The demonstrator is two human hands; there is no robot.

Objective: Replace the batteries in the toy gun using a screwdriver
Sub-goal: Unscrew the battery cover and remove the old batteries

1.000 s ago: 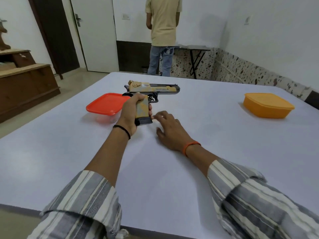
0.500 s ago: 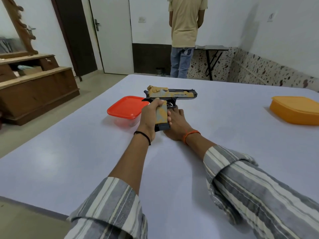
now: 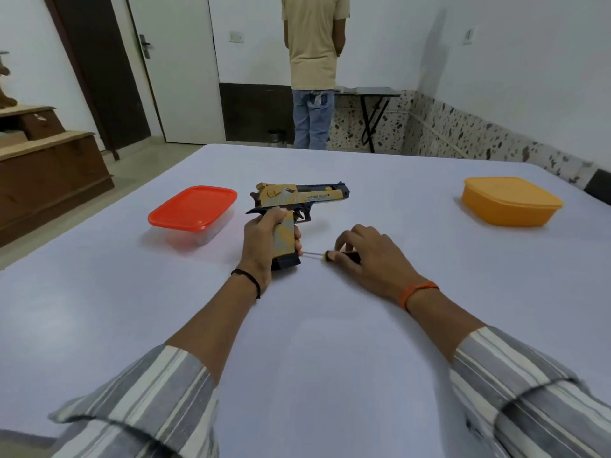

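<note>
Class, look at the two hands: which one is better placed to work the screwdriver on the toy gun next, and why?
Right. The right hand already pinches the screwdriver, its tip pointing at the gun. The left hand grips the gun, steadying it.

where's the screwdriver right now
In the head view, the small black-handled screwdriver lies on the white table, pinched by the right hand, its tip pointing at the yellow toy gun's grip.

My left hand [image 3: 261, 246] is wrapped round the toy gun [image 3: 297, 200] grip, holding it upright; my right hand [image 3: 373, 256], just right of it, pinches the screwdriver [image 3: 330, 255] handle, fingers [image 3: 344, 238] curled.
</note>
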